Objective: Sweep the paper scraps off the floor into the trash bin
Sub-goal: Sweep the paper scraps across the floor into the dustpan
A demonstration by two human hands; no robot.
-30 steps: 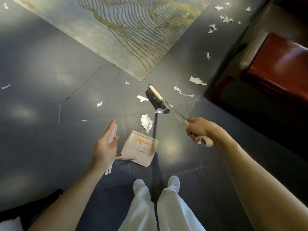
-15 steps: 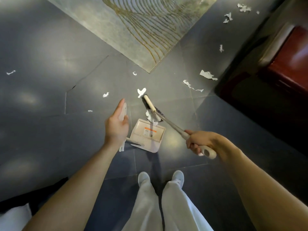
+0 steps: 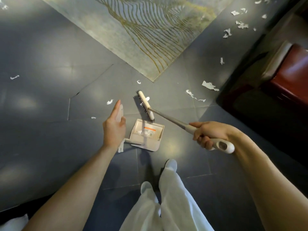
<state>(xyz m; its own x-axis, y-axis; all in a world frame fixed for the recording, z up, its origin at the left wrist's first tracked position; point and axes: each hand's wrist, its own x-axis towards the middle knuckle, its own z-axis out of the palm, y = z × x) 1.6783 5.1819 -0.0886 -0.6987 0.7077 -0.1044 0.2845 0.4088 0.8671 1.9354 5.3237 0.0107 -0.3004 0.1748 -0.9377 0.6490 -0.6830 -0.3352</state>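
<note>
My right hand (image 3: 208,134) grips the grey-and-white broom handle, and the broom head (image 3: 146,105) rests on the floor at the mouth of the beige dustpan (image 3: 155,144). My left hand (image 3: 114,129) holds the dustpan's upright white handle (image 3: 120,112), with the index finger laid along it. Small white scraps lie inside the pan (image 3: 140,131). Loose paper scraps remain on the dark tiles: one by my left fingers (image 3: 110,102), a long strip (image 3: 194,95), a bigger piece (image 3: 210,85) and several far right (image 3: 241,25). No trash bin is in view.
A pale rug with gold wavy lines (image 3: 141,30) lies ahead, its corner near the broom. A dark red piece of furniture (image 3: 290,80) stands at the right. My white-trousered legs and white shoes (image 3: 170,165) are just behind the dustpan. More scraps lie far left (image 3: 14,77).
The broom head swept back toward me to the pan's mouth. The crumpled scrap that lay in front of the dustpan is now inside it. My left hand stayed on the pan's handle.
</note>
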